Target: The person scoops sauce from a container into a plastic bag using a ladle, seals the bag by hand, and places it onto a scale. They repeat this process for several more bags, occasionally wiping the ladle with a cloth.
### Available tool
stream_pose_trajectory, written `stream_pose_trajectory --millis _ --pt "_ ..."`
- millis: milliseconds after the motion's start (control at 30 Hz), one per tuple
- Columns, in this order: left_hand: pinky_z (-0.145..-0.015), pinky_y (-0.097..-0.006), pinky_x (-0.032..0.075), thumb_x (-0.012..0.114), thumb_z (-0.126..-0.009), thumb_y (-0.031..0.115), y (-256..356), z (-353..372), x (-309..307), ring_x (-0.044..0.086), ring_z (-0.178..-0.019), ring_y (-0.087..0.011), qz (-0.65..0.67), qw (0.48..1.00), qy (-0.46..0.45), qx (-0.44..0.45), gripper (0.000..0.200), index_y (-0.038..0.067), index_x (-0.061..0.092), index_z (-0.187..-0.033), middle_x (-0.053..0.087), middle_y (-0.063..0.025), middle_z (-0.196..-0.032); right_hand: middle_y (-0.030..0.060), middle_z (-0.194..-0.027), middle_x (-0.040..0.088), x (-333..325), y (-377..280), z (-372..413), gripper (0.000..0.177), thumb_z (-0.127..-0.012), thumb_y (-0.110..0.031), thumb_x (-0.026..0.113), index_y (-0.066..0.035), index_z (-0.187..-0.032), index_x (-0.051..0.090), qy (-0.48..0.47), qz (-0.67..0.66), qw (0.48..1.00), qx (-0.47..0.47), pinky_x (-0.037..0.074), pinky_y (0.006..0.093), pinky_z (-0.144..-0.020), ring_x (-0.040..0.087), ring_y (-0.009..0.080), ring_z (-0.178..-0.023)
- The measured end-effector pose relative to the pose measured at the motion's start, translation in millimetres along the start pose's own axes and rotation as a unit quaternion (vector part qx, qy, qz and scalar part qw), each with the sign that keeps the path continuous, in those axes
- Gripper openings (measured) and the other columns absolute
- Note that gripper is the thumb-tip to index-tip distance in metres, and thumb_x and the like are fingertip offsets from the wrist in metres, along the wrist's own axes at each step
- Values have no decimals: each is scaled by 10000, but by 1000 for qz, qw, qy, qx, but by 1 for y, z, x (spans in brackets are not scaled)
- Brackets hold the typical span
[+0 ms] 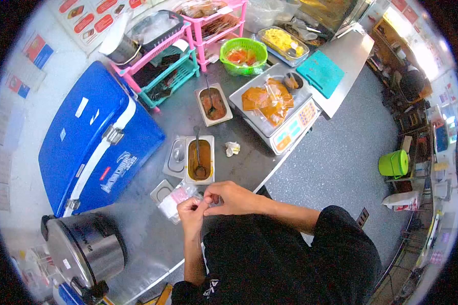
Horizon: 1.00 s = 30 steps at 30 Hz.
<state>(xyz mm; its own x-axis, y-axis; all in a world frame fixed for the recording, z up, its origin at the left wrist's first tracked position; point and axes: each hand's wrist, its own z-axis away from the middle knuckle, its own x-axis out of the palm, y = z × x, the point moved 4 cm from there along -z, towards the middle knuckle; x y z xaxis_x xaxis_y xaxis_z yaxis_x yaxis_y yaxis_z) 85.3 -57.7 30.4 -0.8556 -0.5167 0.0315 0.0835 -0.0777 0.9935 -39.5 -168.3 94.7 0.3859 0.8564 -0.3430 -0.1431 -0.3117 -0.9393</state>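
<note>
My left hand (pixel 190 214) and my right hand (pixel 232 197) meet at the front edge of the steel table, fingertips pinched together. Whatever is between the fingers is too small or too clear to make out. Just beyond my left hand lies a pack of clear plastic bags (pixel 174 202) with pink and white on it. Ahead of both hands stands a steel pan of brown sauce (pixel 204 158) with a ladle (pixel 198 145) in it. Farther back is a second steel pan (pixel 220 118) of reddish-brown food, also with a ladle.
On the scale (pixel 288 133) lie bags of orange-brown sauce (pixel 269 101). A crumpled tissue (pixel 232 148) sits near the pans. A blue cooler (pixel 94 147) and large steel pot (pixel 94 249) stand left. At the back are a green basket (pixel 231 66), pink rack (pixel 202 43) and teal board (pixel 321 73).
</note>
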Motion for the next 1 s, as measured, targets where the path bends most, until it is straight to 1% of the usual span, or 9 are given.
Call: stream_pose_trajectory --millis 200,400,500,600,700,800,900,933,1000 --pt "-564 -219 466 732 -861 28 16 8 10 602 -631 -74 57 998 -4 -35 111 -5 697 -761 677 -42 -701 124 -874 664 -14 1 6 303 -795 -193 778 24 -976 668 -38 -65 996 40 544 364 -700 666 242 -803" --pt "-535 -239 489 743 -831 10 5 7 3 613 -571 -105 -44 997 -65 24 79 -19 702 -770 679 -53 -682 151 -902 672 -12 -13 4 319 -801 -216 770 3 -1012 676 -69 132 988 -40 540 378 -705 677 262 -840" --pt "-516 -224 468 748 -832 8 1 9 4 590 -553 -77 -31 995 -98 -4 130 -5 685 -719 667 -44 -639 169 -802 664 -7 -6 3 279 -788 -238 766 -7 -909 668 -95 79 991 -42 515 429 -678 673 327 -773" --pt "-486 -222 456 756 -826 12 3 13 1 580 -522 -78 -33 990 -122 -59 154 1 679 -692 659 -45 -612 157 -791 686 -11 -3 3 244 -815 -199 733 20 -873 641 -168 -17 986 6 510 416 -645 671 329 -738" --pt "-465 -225 442 726 -864 38 10 13 5 572 -516 -75 -22 989 -138 -38 206 6 641 -678 642 -38 -597 172 -715 668 -16 -7 2 199 -835 -173 687 17 -827 628 -167 -31 985 29 509 420 -633 651 367 -678" --pt "-447 -241 425 670 -911 63 7 11 12 556 -498 -71 27 987 -136 -80 247 9 597 -681 614 -11 -571 192 -743 681 -11 7 -1 237 -868 -245 619 -17 -848 678 -117 38 992 -25 514 468 -648 664 385 -695" --pt "-445 -277 423 635 -917 72 22 6 15 543 -480 -75 -173 983 -65 -17 236 12 568 -699 572 -20 -529 213 -752 675 8 39 -4 286 -879 -281 568 -29 -821 691 -36 155 987 -25 532 491 -675 665 402 -715" --pt "-455 -318 433 668 -847 61 21 3 14 550 -451 -124 -279 958 -22 60 170 12 576 -713 556 -53 -516 218 -748 672 11 48 -5 299 -875 -293 567 -29 -812 692 -14 192 981 7 536 501 -685 666 404 -715" --pt "-453 -350 443 698 -793 77 20 6 17 552 -427 -178 -310 947 15 81 179 7 568 -691 529 -63 -487 226 -739 667 12 57 -9 326 -868 -318 565 -29 -794 695 31 264 961 70 543 521 -705 668 407 -715"
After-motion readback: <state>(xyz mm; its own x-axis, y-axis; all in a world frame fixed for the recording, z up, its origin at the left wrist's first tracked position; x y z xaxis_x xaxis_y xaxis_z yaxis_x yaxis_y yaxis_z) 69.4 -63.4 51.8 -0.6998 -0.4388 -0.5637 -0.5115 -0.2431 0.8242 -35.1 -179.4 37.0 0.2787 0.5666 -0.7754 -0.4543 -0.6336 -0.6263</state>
